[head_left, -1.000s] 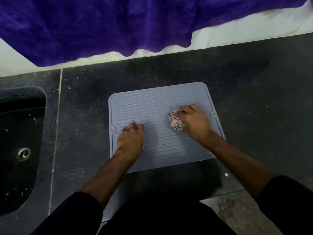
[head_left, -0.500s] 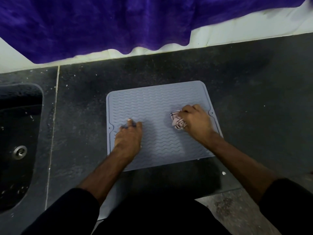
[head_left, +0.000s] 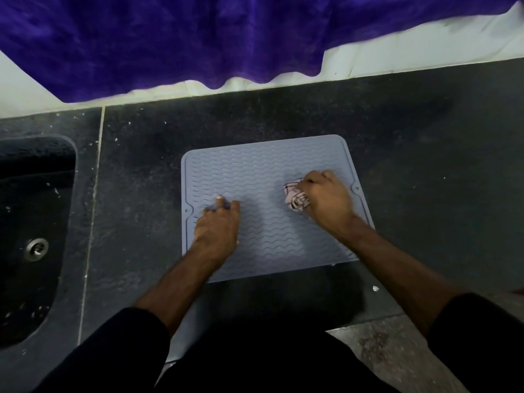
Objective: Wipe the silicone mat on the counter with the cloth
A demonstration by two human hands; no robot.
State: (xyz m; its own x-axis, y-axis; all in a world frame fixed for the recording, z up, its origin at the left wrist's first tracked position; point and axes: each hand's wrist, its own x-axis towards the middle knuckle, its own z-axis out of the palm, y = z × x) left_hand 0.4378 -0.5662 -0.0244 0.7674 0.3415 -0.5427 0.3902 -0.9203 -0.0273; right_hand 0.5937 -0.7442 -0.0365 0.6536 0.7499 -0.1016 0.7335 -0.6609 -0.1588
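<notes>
A grey-blue silicone mat (head_left: 255, 171) with wavy ridges lies flat on the dark counter (head_left: 425, 165). My right hand (head_left: 329, 201) rests on the mat's right half, fingers closed around a crumpled pale patterned cloth (head_left: 295, 198) that touches the mat. My left hand (head_left: 217, 225) presses down on the mat's left part near its edge, fingers spread flat, holding nothing.
A dark sink (head_left: 31, 236) with a metal drain (head_left: 36, 249) is set into the counter at the left. A purple fabric (head_left: 198, 32) hangs over the white wall at the back. A small white crumb (head_left: 375, 288) lies near the counter's front edge.
The right hand with the cloth has shifted only slightly on the mat's right half. The left hand stays pressed in place. The view has drifted a little.
</notes>
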